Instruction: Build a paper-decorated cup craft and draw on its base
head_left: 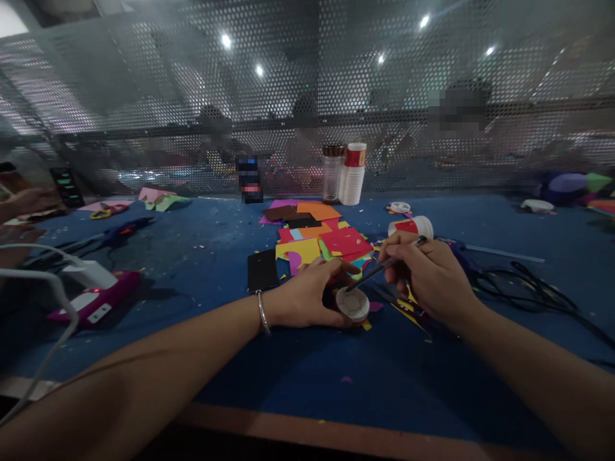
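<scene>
My left hand (319,291), with a bracelet on its wrist, curls its thumb and fingers around a small white paper cup bottom (353,306). Faint lines show on that round face. My right hand (423,269) grips a dark pen (387,264), its tip touching the upper left of the white face. Scissors (408,310) lie beneath my right hand, partly hidden. Just beyond the hands, a paper cup (423,227) with a red band rests on its side. Coloured paper sheets (346,242) are piled past my left hand, and a black sheet (262,270) lies left of them.
At the back stand a stack of paper cups (353,182) and a clear jar (332,176) against a perforated metal screen (288,70). A purple power strip (103,307) is at left, black cable (528,288) at right. A co-worker's hand (31,202) shows far left.
</scene>
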`<state>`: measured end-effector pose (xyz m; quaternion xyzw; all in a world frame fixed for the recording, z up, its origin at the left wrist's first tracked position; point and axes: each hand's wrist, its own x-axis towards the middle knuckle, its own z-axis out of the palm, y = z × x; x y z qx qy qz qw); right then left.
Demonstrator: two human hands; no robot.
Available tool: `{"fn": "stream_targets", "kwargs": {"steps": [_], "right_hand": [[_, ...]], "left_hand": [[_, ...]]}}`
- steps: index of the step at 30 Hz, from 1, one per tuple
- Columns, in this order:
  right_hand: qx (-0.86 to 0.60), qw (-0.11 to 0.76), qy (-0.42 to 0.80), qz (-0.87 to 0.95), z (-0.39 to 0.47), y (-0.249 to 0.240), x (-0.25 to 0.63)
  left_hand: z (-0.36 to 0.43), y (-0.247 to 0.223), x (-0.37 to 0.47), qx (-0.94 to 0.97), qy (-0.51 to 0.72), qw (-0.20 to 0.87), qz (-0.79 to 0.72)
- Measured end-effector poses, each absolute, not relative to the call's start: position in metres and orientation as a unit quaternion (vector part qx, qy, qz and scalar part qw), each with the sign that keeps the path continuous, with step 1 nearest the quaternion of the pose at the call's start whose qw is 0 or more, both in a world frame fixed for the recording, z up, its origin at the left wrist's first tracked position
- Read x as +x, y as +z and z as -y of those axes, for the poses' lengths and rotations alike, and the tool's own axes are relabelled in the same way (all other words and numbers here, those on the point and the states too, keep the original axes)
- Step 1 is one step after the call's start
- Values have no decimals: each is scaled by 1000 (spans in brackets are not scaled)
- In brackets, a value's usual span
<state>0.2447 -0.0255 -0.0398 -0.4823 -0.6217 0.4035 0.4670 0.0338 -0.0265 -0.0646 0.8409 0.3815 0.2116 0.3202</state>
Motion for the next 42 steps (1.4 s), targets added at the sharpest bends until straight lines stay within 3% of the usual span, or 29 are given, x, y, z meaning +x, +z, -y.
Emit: {"fn": "stream_targets", "kwargs": {"steps": [16,42], "right_hand": [[-473,443,318,692,35,-36,251],[-451,439,309,713,39,-40,253]], "left_hand": [[24,-70,33,836,230,329,-375],[26,-71,34,824,243,337,-384]]}}
